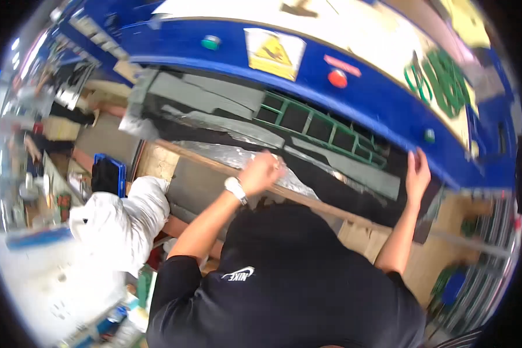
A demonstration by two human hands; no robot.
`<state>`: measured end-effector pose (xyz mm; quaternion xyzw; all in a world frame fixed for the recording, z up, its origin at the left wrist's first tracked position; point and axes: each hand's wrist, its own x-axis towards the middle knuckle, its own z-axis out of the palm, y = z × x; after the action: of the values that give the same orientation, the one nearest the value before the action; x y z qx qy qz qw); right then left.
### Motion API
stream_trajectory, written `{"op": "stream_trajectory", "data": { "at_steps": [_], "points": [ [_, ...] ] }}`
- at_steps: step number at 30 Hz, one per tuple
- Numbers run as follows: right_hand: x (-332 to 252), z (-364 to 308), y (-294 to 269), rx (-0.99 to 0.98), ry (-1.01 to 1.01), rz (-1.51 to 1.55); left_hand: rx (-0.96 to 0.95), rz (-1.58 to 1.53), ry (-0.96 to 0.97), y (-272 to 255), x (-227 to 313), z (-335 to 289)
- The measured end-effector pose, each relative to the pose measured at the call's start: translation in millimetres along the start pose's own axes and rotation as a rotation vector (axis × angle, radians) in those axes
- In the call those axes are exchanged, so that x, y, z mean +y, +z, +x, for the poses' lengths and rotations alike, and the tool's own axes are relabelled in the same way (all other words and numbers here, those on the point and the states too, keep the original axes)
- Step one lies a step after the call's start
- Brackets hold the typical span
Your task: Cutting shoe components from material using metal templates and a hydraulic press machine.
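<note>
Wooden edging (203, 158) is crossed by the left hand (262, 172), whose fingers are curled; whether anything is gripped by them cannot be told. Around that hand, crumpled clear film (229, 152) is spread. To its right, the black sheet (307, 164) is laid out toward the right hand (417, 174), which is held open with its fingers raised, nothing being seen in it; whether the sheet is touched by it cannot be told.

Beyond the left hand, grey pieces (203, 95) are laid about, and a green frame (306, 120) is set between the two hands, farther out than either. Past them, the blue machine (197, 62) is seen, a green button (429, 135) being placed just beyond the right hand.

The step in hand is judged to be the arranging of sheet and frame beside the machine. For the next move, steadiness seems called for: the frame should be left unnudged, and both hands kept clear of the machine's edge.
</note>
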<state>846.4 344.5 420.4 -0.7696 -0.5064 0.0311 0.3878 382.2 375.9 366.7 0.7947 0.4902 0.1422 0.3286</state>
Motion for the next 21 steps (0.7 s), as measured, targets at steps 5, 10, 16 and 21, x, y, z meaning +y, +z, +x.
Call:
{"op": "stream_trajectory", "data": {
  "at_steps": [5, 10, 16, 21],
  "points": [
    [11.6, 22.1, -5.1, 0.009, -0.056, 0.268, 0.158, 0.301, 0.194, 94.9, -28.3, 0.0],
    [61.4, 43.0, -16.9, 0.024, -0.147, 0.192, 0.174, 0.258, 0.193, 97.6, -35.7, 16.6],
    [105.2, 87.7, -7.6, 0.091, -0.219, -0.016, 0.186, 0.277, 0.144, 83.7, -9.0, 77.7],
    [-5.1, -2.5, 30.0, -0.179, -0.393, -0.052, 0.218, 0.306, 0.109, 67.3, -2.8, 104.5]
  ]
}}
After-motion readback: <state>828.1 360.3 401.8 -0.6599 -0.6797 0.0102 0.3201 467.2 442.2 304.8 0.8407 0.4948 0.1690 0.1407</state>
